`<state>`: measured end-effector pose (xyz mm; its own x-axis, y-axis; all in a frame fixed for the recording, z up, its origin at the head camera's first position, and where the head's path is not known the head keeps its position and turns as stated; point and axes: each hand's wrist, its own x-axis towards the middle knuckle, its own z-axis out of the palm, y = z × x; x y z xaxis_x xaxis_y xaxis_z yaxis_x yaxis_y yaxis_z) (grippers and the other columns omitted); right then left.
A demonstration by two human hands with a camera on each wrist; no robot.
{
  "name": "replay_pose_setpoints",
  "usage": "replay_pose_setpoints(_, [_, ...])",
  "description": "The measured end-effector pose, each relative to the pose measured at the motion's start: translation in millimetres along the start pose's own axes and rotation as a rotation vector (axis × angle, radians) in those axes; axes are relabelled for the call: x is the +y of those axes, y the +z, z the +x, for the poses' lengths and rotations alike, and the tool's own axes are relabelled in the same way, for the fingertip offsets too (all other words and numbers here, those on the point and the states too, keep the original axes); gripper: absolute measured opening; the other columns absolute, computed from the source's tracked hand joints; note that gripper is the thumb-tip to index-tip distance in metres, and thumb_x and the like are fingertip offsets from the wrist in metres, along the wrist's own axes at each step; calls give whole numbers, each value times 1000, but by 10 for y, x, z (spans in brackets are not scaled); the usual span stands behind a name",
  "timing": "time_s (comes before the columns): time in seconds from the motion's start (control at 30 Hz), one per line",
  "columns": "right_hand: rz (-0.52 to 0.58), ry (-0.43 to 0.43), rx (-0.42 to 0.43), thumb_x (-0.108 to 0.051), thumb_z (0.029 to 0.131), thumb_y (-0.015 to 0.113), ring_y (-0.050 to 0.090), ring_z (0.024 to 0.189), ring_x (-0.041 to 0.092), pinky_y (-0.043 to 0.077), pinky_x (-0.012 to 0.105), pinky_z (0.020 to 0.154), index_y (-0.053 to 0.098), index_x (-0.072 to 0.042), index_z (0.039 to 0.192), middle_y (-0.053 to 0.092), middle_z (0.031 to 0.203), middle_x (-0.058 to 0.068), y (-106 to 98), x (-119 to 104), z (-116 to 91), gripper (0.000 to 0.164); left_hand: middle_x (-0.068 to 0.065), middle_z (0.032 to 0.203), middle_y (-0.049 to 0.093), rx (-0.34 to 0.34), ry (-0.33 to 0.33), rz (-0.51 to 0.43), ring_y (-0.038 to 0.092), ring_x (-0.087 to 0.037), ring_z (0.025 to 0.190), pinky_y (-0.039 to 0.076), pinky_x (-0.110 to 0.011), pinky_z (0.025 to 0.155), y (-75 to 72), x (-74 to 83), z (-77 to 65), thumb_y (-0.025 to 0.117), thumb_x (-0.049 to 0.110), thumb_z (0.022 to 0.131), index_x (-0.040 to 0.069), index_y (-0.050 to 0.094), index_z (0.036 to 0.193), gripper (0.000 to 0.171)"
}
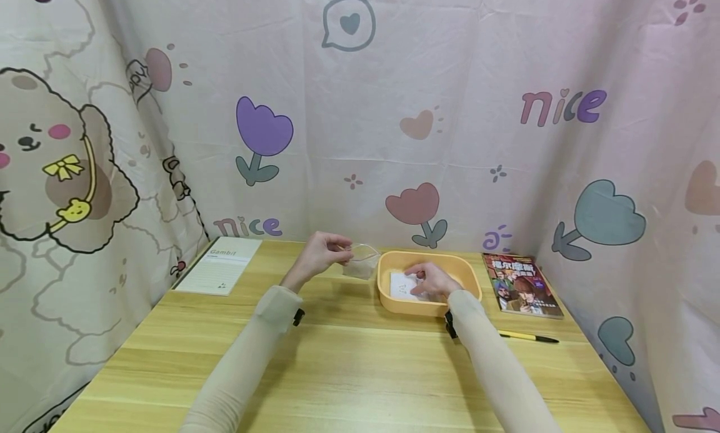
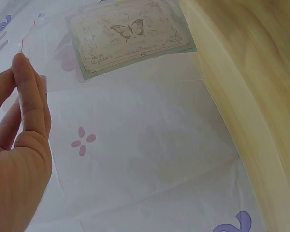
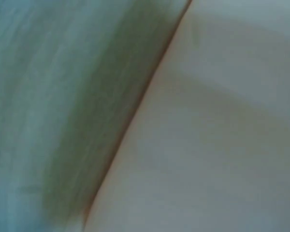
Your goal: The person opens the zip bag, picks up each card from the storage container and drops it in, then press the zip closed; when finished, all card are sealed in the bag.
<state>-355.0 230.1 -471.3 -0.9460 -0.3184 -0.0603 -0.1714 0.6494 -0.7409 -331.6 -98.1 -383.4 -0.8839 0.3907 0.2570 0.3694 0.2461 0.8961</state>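
My left hand (image 1: 326, 253) pinches the top edge of a clear plastic bag (image 1: 361, 265) between thumb and fingertips, left of the yellow basket. In the left wrist view, a card with a butterfly print (image 2: 130, 34) shows through the clear plastic, and the left hand (image 2: 24, 121) is at its lower left. My right hand (image 1: 433, 281) reaches down inside the yellow basket (image 1: 388, 303), thumb and index finger apart over a white paper or card (image 1: 402, 285) with dark marks. The right wrist view is blurred and shows no hand.
A pale notepad (image 1: 219, 267) marked Gambit lies at the table's back left. Right of the basket lies a colourful comic-style book (image 1: 523, 286). A yellow and black pen (image 1: 527, 337) is in front of it. A printed curtain (image 1: 349, 139) hangs behind the table (image 1: 360, 377).
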Motion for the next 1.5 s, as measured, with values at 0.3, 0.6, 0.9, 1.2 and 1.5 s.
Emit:
replay_pose_setpoints(0.3, [20,-54,54,7,78,74,56,87,20,49,26,74,67,-2,121,66,108,14,2,1,-5,45,-22,101,72,5,-17,1,73,-23,76,63,-33,68,-4,-12,-5,71,0,86,-8,68,113,28])
replay_pose_setpoints(0.6, [168,-55,92,2,89,65,62,93,22,59,27,76,66,-1,122,68,111,19,-26,23,-37,33,-22,101,72,-3,-23,5,72,-21,76,63,-31,69,-9,-3,-4,71,-1,86,-8,68,114,29])
replay_pose_setpoints(0.9, [242,-89,180,1,92,62,62,75,17,62,34,71,63,0,125,64,90,16,-93,-92,-76,33,-22,101,72,-3,-36,6,71,-18,75,63,-33,70,-21,33,-23,71,-1,86,-8,68,113,28])
replay_pose_setpoints(1.2, [280,-225,330,0,93,63,61,77,32,62,36,70,63,2,124,58,84,23,-214,-235,-102,31,-22,101,72,14,-50,3,72,-20,77,63,-31,70,-26,27,0,71,-1,86,-8,67,113,29])
replay_pose_setpoints(1.5, [488,-297,472,0,94,61,60,78,31,61,23,67,59,7,126,55,86,21,-376,-408,-151,32,-22,102,72,17,-43,11,72,-19,75,63,-30,70,-36,-3,4,71,0,86,-9,67,114,30])
